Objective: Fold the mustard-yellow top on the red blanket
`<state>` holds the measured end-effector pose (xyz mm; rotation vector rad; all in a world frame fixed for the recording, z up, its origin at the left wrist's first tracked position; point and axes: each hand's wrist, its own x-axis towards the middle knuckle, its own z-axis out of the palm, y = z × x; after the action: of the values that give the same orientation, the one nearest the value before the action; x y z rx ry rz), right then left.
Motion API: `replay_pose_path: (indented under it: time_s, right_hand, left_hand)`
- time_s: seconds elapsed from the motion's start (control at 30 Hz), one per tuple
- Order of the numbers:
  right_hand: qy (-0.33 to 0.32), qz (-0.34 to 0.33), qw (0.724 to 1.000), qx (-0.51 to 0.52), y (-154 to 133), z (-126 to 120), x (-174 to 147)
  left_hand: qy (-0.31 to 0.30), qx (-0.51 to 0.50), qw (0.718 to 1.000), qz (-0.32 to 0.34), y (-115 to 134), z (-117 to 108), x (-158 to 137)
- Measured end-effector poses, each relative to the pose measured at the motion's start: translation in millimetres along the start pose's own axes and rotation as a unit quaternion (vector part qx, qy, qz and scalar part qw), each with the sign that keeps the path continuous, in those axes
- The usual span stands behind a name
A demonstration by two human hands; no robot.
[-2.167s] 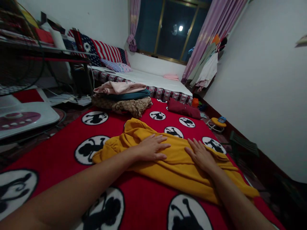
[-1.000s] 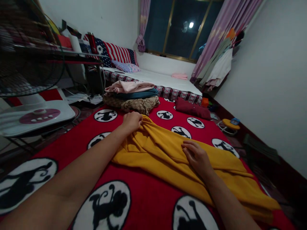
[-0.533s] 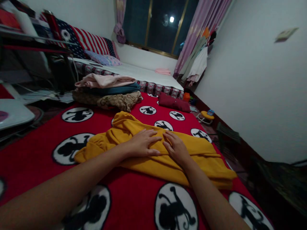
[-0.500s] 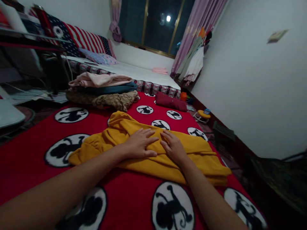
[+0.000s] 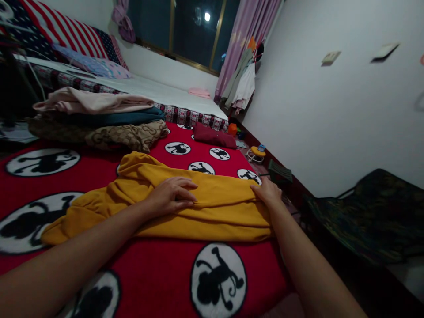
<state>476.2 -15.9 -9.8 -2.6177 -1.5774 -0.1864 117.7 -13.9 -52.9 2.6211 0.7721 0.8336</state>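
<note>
A mustard-yellow garment [image 5: 212,223] lies as a long folded strip across a red bedspread [image 5: 159,274] patterned with black-and-white circles. Its left part is bunched and wrinkled; the right part is flatter, with long creases. My left hand [image 5: 174,194] rests on the middle of the cloth, open, with the fingers loosely bent. At the strip's right end is my right hand [image 5: 268,192], closed over the far corner. Its thumb shows on the cloth, while most of its fingers are hidden behind the edge.
Folded clothes [image 5: 109,119] are stacked at the bed's far left. A folded maroon garment [image 5: 213,135] lies near the far edge. Beyond is a second bed [image 5: 165,90]. To the right are a camouflage-patterned chair [image 5: 371,216], a small yellow stool [image 5: 257,152] and the wall [image 5: 331,110].
My right hand has moved from the middle of the yellow garment to its right end and closed there. My left hand stays on the middle. The view has turned right.
</note>
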Motion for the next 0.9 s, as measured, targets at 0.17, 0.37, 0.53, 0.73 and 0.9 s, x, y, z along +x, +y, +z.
replay_pose_path:
  time_s: [0.17,0.37,0.53,0.73,0.9]
  right_hand:
    - [0.061,-0.053,0.996,0.035,11.2,-5.9,5.1]
    - [0.021,-0.035,0.999,0.011,22.3,-24.8,-5.3]
    - [-0.064,-0.051,0.996,-0.035,33.4,-24.5,-15.3]
    - [-0.144,-0.074,0.987,-0.014,40.1,-7.2,-13.6]
    - [-0.11,-0.099,0.989,0.03,43.9,11.1,-6.8]
  left_hand:
    - [0.062,-0.086,0.994,0.01,-4.8,-0.3,0.9]
    - [0.032,-0.1,0.994,0.0,-0.6,-8.7,-0.4]
    - [-0.01,-0.025,1.0,-0.008,11.6,-11.8,0.3]
    - [-0.002,0.021,1.0,0.008,20.9,-10.7,-1.4]
    - [-0.015,0.041,0.999,0.014,20.8,-9.9,-1.3]
